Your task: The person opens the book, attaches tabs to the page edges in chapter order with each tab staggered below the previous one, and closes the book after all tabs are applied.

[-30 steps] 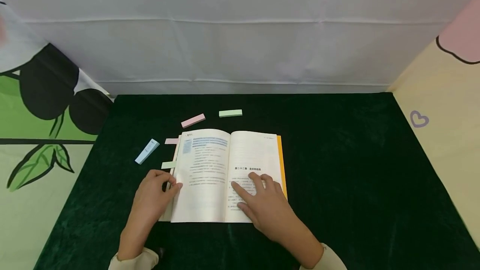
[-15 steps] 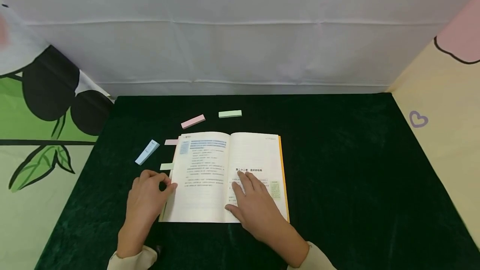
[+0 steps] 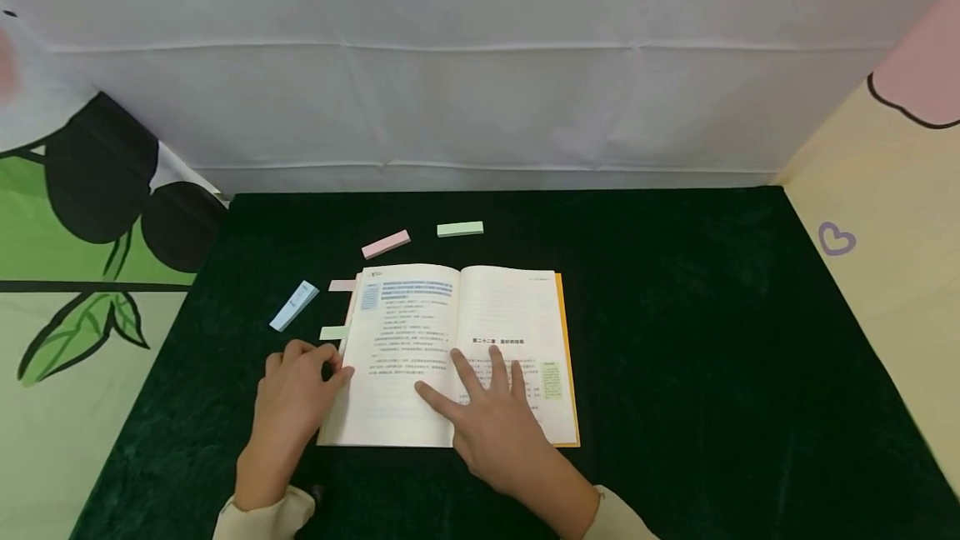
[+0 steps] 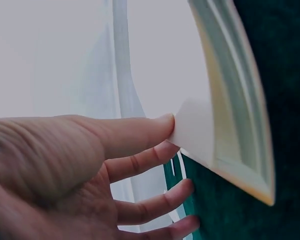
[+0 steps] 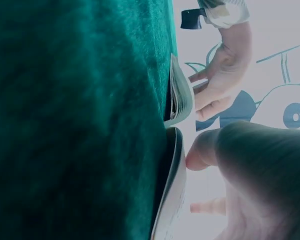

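Observation:
An open book point(image 3: 405, 419) with a yellow cover edge lies on the dark green cloth in the head view. Its left page has blue-highlighted lines at the top. My left hand point(image 3: 287, 397) is at the left edge, and in the left wrist view its thumb and index finger pinch a page point(image 4: 195, 132) near the corner. The other fingers of that hand are spread behind. My right hand point(image 3: 497, 432) rests fingers spread across the centre fold and the right page, covering part of the text. A green note point(image 3: 551, 380) is on the right page.
Pink point(image 3: 342, 285) and green tabs point(image 3: 333, 332) stick out from the book's left side. Beyond the book lie a blue sticky-note pad point(image 3: 294, 305), a pink pad point(image 3: 386, 244) and a green pad point(image 3: 460, 229). A white curtain point(image 3: 480, 107) hangs behind the table.
The left page has settled flatter and the left hand has shifted slightly left. The right hand has slid left towards the fold with its fingers spreading, uncovering the green note.

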Motion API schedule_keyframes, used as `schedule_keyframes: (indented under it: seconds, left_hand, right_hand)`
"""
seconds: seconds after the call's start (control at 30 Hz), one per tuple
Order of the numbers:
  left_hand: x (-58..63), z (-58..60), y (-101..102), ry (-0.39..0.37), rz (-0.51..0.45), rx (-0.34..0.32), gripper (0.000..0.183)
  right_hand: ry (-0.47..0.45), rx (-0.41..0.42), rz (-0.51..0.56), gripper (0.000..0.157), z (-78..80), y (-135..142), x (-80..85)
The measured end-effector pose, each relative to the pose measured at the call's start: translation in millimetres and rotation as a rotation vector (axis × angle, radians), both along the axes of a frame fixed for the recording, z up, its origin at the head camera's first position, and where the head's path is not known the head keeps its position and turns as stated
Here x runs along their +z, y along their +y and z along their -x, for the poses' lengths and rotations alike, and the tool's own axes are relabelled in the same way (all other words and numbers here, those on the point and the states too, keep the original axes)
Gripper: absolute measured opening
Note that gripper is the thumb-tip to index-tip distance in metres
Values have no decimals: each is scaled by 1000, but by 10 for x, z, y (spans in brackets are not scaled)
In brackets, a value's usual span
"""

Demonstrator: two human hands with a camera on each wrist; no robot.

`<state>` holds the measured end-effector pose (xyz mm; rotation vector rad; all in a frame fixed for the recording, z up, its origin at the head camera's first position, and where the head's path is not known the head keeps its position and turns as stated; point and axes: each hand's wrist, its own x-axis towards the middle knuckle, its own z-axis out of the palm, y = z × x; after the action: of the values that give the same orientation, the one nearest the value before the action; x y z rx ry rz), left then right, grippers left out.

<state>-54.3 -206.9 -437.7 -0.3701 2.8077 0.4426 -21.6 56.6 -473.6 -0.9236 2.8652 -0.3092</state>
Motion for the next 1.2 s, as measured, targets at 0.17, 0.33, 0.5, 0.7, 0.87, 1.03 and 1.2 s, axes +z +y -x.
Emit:
schedule_keyframes:
  seconds: [0.17,0.33,0.5,0.7,0.87,1.03,1.2]
  left_hand:
    - [44,41,-108,22,17,-18,19]
    - [75,124,-291,139,-6,5,24]
    - [77,269,-448,247,-13,52,33]
    - [5,478,-669,223,-20,185,65]
    - [-98,595,-831,89,-19,246,77]
    - [-146,595,-860,93,1,213,62]
    - [-154,578,-862,139,-12,145,52]
  right_hand:
    - [-16,-5,34,64,-6,-33,-12]
    - [-11,-5,68,64,-17,-43,-20]
    - [-3,-5,89,63,-23,-45,-30]
    - [-16,-8,82,63,-21,-38,-31]
    - [-32,-6,71,64,-29,-33,-48]
    - [-21,1,71,64,-30,-28,-74]
    - [2,-3,63,64,-22,-28,-89]
